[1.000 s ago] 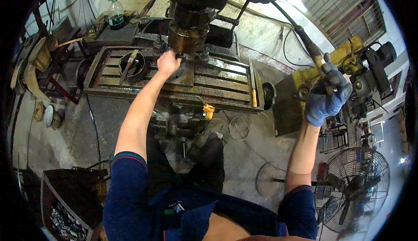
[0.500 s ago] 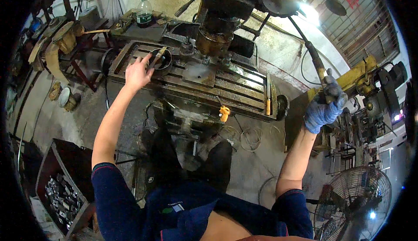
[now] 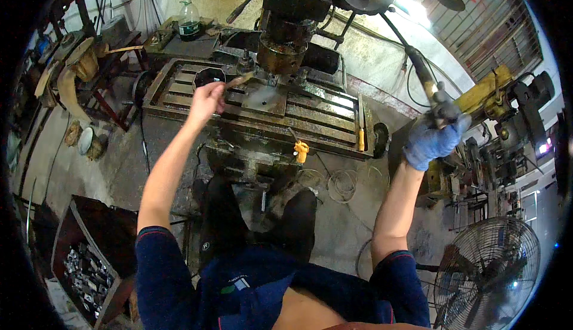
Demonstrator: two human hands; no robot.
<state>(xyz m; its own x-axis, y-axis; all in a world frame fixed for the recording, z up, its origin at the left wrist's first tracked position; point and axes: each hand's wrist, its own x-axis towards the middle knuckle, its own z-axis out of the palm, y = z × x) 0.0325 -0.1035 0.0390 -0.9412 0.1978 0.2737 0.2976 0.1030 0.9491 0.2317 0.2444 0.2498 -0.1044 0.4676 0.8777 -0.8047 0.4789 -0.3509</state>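
Note:
My bare left hand (image 3: 209, 98) is closed on the handle of a brush (image 3: 240, 80), whose bristles point right toward the spindle (image 3: 271, 79). Just behind that hand, a round dark pot (image 3: 210, 76) stands on the slotted machine table (image 3: 322, 128). Under the spindle lies a flat metal plate (image 3: 262, 103) with a small hole in it. My right hand (image 3: 439, 133), in a blue-grey glove, is wrapped round the end of a long machine lever (image 3: 422, 70) that slants down from the machine head (image 3: 292, 8).
A yellow-handled tool (image 3: 361, 133) lies along the table's right end. A yellow fitting (image 3: 301, 151) hangs at its front edge. A bin of metal pieces (image 3: 89, 270) stands at lower left, a fan (image 3: 486, 276) at lower right. A clear bottle (image 3: 188, 21) stands behind the table.
My left hand has lifted the brush out of the pot and moved it right, toward the spindle. My right hand stays on the lever, with little visible movement.

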